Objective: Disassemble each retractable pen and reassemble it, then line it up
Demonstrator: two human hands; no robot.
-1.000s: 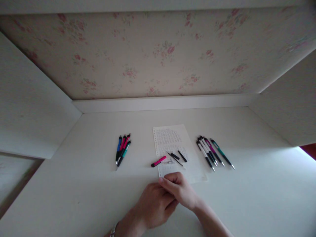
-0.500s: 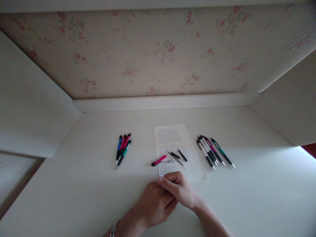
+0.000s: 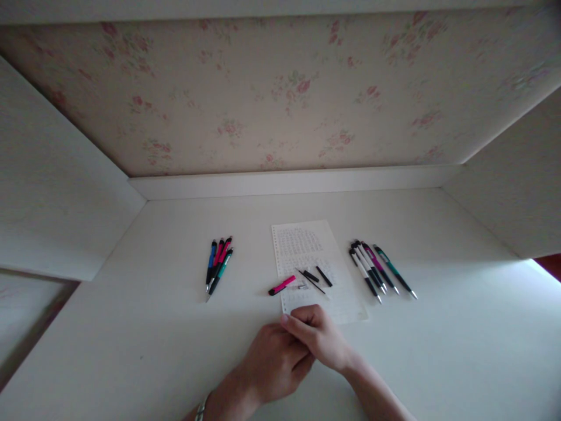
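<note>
— On the tabletop [image 3: 131, 327], how were the hands?
— Right hand [image 3: 322, 339] lay curled over the closed left hand [image 3: 274, 365], at the near edge of the paper [image 3: 307, 245], where a pink pen [image 3: 281, 286] lay.

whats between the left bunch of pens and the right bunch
In the head view, a written sheet of paper lies between them, with a pink pen piece at its left edge and black pieces on it.

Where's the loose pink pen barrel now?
In the head view, the pink barrel lies at the left edge of the paper, just beyond the right hand.
</note>
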